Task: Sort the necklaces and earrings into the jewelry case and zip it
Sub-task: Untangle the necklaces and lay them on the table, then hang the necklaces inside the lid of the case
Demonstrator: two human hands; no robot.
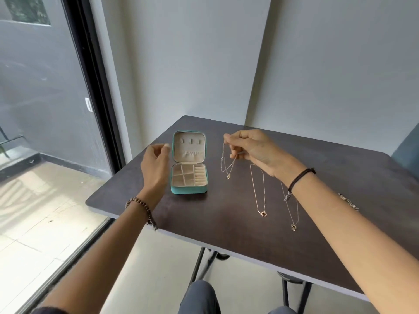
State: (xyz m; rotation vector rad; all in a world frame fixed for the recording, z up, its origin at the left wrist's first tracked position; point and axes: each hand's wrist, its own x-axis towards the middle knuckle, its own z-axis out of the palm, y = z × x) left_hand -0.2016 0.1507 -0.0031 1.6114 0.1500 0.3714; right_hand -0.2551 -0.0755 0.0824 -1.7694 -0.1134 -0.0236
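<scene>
Just left of the table's (226, 232) middle, the teal jewelry case (189, 163) lies unzipped and wide open. Its lid stands up at the far side, and the beige compartments of its base hold nothing that can be made out.

The left hand (156, 163) hovers beside the case's left edge without touching it. Its fingers (163, 148) are loosely curled and hold nothing.

The right hand (251, 148) is raised to the right of the case, and its fingers (227, 137) pinch a thin necklace (226, 165) at two spots on the chain. The loops hang down, with the pendant lowest; whether it touches the table cannot be told.

Two more necklaces lie stretched out on the table nearer the person. The second necklace (258, 191) ends in a ring-shaped pendant. The third necklace (292, 214) is partly hidden under the right wrist.

Small silvery pieces (349, 201) show at the far side of the right forearm, too small to identify.

A beaded bracelet (139, 205) circles the left wrist, and a dark cord bracelet (300, 177) the right.
</scene>
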